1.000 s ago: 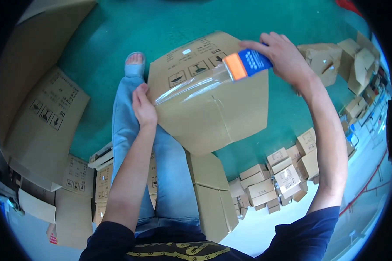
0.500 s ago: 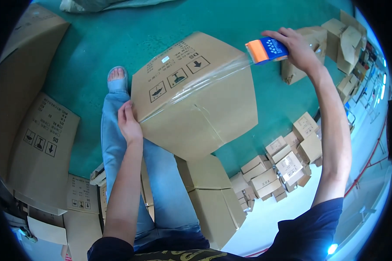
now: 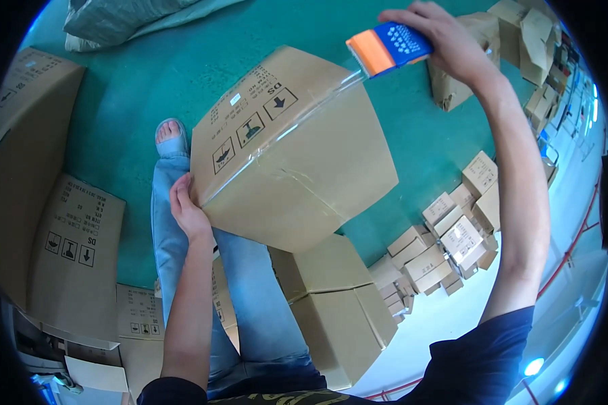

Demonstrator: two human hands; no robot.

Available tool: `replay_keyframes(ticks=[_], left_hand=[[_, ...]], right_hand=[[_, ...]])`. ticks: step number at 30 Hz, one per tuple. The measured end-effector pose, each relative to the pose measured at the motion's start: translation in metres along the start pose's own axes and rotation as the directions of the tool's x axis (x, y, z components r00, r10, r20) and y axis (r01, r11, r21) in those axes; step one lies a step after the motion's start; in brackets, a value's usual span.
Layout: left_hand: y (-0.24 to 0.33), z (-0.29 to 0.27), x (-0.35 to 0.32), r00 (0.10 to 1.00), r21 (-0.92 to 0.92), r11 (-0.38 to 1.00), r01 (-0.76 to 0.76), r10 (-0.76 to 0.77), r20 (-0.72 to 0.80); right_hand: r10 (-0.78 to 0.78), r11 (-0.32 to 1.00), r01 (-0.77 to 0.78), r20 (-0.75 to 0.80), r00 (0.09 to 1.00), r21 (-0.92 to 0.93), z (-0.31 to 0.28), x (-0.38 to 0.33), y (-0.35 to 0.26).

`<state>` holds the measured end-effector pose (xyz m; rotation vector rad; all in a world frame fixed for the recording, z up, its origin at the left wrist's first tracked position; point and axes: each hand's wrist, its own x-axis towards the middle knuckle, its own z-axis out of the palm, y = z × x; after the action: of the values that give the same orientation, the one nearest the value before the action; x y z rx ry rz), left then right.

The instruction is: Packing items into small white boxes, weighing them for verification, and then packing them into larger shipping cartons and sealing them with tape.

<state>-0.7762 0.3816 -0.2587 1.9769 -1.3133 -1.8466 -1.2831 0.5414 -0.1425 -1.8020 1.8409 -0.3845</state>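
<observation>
Two hands (image 3: 190, 217) (image 3: 451, 46), one dispenser (image 3: 392, 48), one touched carton (image 3: 304, 165)

The tape dispenser (image 3: 389, 49) has moved from over the box (image 3: 307, 162) to its upper right corner.

Green floor (image 3: 121, 101), smooth, spreading beyond the left hand (image 3: 190, 209) and below the right hand (image 3: 446, 40). Pale wall (image 3: 564, 297) well off to the right hand's right, thin red pipe (image 3: 575, 244) along it; 2 bluish-white lights (image 3: 534, 366) glaring farther back, same side.
</observation>
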Motion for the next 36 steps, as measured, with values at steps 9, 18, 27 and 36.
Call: replay_keyframes(ticks=[9, 18, 27, 36], left_hand=[[0.003, -0.003, -0.001, 1.0, 0.042, 0.999, -0.002, 0.001, 0.017], [0.108, 0.075, -0.003, 0.798, 0.558, 0.588, -0.586, 0.299, 0.523], [0.101, 0.227, -0.041, 0.392, 0.329, 0.22, -0.918, 0.394, 0.831], [0.1, 0.224, -0.041, 0.37, 0.318, 0.195, -0.928, 0.381, 0.847]], right_hand=[[0.463, 0.869, -0.401, 0.191, 0.866, -0.29, 0.052, -0.022, 0.004], [0.555, 0.825, -0.518, 0.15, 0.818, -0.228, 0.093, -0.043, 0.013], [0.49, 0.867, -0.489, -0.015, 0.872, -0.098, 0.116, -0.067, 0.025], [0.589, 0.795, -0.59, -0.055, 0.806, -0.142, 0.134, -0.071, 0.022]])
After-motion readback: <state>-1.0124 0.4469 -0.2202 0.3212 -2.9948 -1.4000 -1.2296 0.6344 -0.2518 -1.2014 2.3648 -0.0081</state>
